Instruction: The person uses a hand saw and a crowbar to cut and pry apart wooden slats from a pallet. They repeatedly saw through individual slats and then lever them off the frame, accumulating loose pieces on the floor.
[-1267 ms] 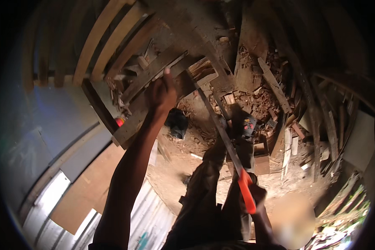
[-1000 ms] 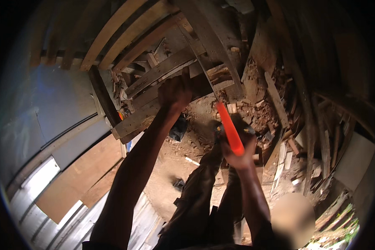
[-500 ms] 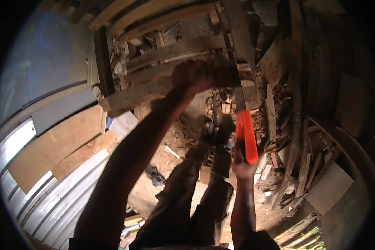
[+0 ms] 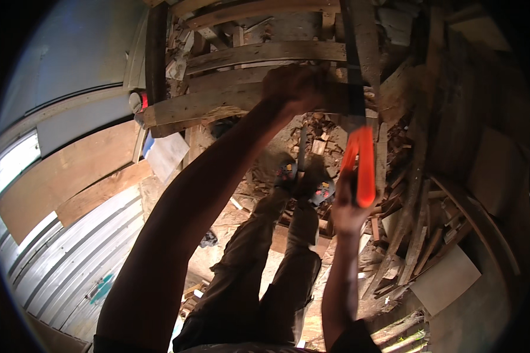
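Note:
My right hand is closed round the orange handle of a handsaw. The saw's dark blade points away from me and lies across the right end of a wooden plank. Left of the blade, my left hand bears down on that plank, its fingers curled over the wood; deep shadow hides the fingertips. The plank belongs to a raised stack or frame of rough boards, with another board behind it.
My feet stand among wood chips and offcuts below the plank. Scrap timber and a pale square sheet lie to the right. Corrugated metal and plywood line the left. A red-and-white object sits by the plank's left end.
My right hand has pushed the handsaw forward, bringing its handle closer to the plank. The left hand keeps its place on the wood. The whole view has shifted somewhat.

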Demonstrator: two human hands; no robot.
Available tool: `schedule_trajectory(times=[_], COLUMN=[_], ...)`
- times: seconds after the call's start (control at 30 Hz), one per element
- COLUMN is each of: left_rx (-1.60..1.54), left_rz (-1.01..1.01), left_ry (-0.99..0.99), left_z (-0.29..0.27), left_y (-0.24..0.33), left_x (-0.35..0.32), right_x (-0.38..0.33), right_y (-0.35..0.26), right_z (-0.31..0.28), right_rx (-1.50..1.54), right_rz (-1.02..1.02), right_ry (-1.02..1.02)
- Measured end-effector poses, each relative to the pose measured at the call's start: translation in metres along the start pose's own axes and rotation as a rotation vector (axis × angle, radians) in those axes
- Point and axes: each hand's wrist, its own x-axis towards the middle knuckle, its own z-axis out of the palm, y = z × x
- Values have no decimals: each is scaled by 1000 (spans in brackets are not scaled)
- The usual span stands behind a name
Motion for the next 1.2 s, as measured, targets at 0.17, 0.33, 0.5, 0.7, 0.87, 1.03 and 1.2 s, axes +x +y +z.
schedule_trajectory(times=[0.17,0.33,0.5,0.7,0.87,1.03,1.2], left_rx=[-56,48,87,-94,-113,-193,-206], left_rz=[-6,-33,56,-64,78,-81,22], left_ry=[46,-53,-41,-27,230,-84,7], left_z=[-1,-12,11,-16,13,-18,-8], left_y=[-7,-11,-21,2,-10,-16,-3], left_x=[-8,-10,5,-13,-1,-11,-4], right_x=[-176,-86,-37,-171,-27,-139,-178], right_y=[4,19,28,6,28,34,2], right_z=[-76,-44,-12,-62,-11,-53,-59], right_rx=[-161,-294,-346,-312,-378,-488,-372], right_rz=[-107,-6,-15,156,-2,-43,193], right_ry=[-324,-150,-104,-29,-20,-70,16])
